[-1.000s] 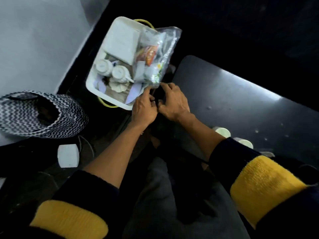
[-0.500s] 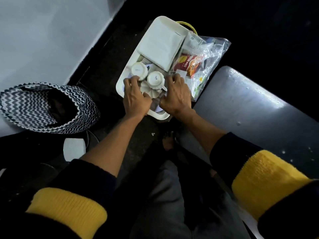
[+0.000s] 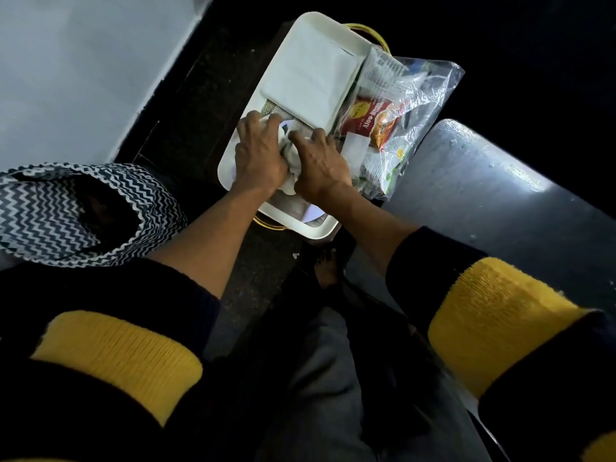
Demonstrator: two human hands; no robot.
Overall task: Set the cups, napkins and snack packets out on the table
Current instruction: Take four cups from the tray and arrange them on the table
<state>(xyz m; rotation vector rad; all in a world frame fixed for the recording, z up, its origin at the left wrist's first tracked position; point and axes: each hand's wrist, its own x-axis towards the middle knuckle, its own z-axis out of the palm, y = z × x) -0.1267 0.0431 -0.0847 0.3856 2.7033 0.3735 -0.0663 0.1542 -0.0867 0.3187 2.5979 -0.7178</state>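
Observation:
A white tray [image 3: 353, 45] sits on the dark floor ahead of me. Both hands are inside it. My left hand [image 3: 260, 155] closes over a small white cup [image 3: 271, 123] near the tray's left rim. My right hand [image 3: 320, 168] closes over the second white cup [image 3: 291, 155] beside it; both cups are mostly hidden by fingers. A stack of white napkins [image 3: 310, 71] fills the tray's far half. A clear plastic bag [image 3: 430, 88] with snack packets leans on the tray's right side, a red packet [image 3: 370, 123] on top.
The dark table [image 3: 506, 201] stretches to the right of the tray. A black-and-white zigzag basket [image 3: 50, 211] sits on the floor at the left. A pale wall [image 3: 83, 61] runs along the upper left. My knees and yellow-cuffed sleeves fill the foreground.
My hands moved from the tray's near corner into the tray and came down over the two cups. The view has shifted closer to the tray.

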